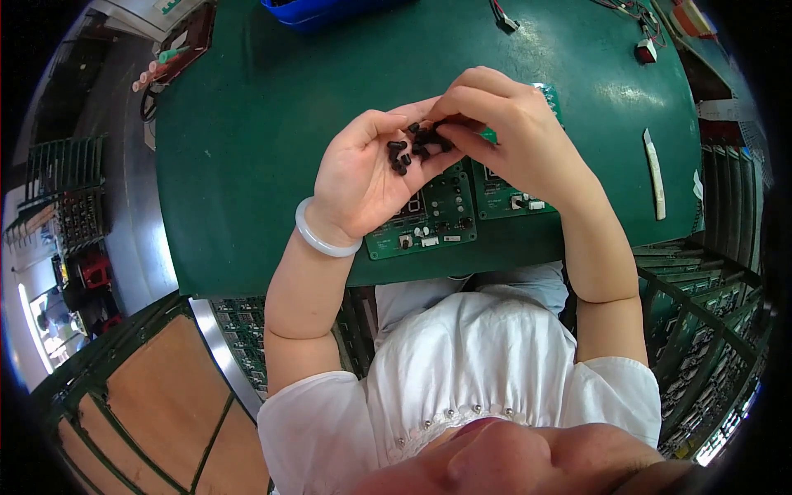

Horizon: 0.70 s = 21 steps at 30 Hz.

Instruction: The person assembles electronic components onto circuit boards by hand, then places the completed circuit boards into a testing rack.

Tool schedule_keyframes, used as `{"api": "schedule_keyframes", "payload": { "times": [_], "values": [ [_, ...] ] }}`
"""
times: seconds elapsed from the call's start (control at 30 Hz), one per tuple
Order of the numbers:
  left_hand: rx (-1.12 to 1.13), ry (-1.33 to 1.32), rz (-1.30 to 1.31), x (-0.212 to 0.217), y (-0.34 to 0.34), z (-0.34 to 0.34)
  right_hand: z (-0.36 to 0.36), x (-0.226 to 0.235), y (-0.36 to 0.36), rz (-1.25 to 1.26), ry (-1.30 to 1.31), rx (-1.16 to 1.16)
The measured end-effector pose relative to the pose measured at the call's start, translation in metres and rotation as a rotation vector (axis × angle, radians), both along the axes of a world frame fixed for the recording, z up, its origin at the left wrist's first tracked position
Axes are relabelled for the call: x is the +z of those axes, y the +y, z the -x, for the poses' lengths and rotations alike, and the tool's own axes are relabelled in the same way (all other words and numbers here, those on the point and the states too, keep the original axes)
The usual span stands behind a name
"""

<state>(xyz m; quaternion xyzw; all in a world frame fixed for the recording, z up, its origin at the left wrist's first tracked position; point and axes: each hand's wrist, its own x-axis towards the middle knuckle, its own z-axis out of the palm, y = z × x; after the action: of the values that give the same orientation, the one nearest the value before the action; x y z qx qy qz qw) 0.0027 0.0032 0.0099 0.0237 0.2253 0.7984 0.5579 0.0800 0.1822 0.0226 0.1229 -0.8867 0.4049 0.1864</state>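
Note:
My left hand (363, 169) is turned palm up and cupped. A loose pile of small black knob-like caps (398, 157) lies on its palm and fingers. From the right, my right hand (499, 124) reaches over with thumb and fingertips pinched at the pile, on a black cap partly hidden by the fingers. Under the hands, on the green tabletop, lies a green circuit board (425, 219) with a display and small components. Another circuit board (516, 194) sits right of it, partly covered by my right hand and forearm.
A blue bin (318, 15) stands at the far edge. On the right lies a craft knife (654, 175); wires with a white connector (510, 23) and a red switch (646, 52) are farther back. Racks of circuit boards (701, 346) flank the green table (239, 181).

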Motion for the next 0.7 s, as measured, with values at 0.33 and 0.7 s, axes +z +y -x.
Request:
{"api": "schedule_keyframes", "payload": {
  "times": [0.33,0.7],
  "values": [
    [-0.037,-0.052,-0.057,-0.007,-0.003,0.003,-0.001,0.003,0.005,-0.074,0.029,0.114],
    [-0.039,-0.004,-0.020,0.001,0.001,0.002,0.000,0.003,0.007,-0.042,0.000,0.079]
  ]
}}
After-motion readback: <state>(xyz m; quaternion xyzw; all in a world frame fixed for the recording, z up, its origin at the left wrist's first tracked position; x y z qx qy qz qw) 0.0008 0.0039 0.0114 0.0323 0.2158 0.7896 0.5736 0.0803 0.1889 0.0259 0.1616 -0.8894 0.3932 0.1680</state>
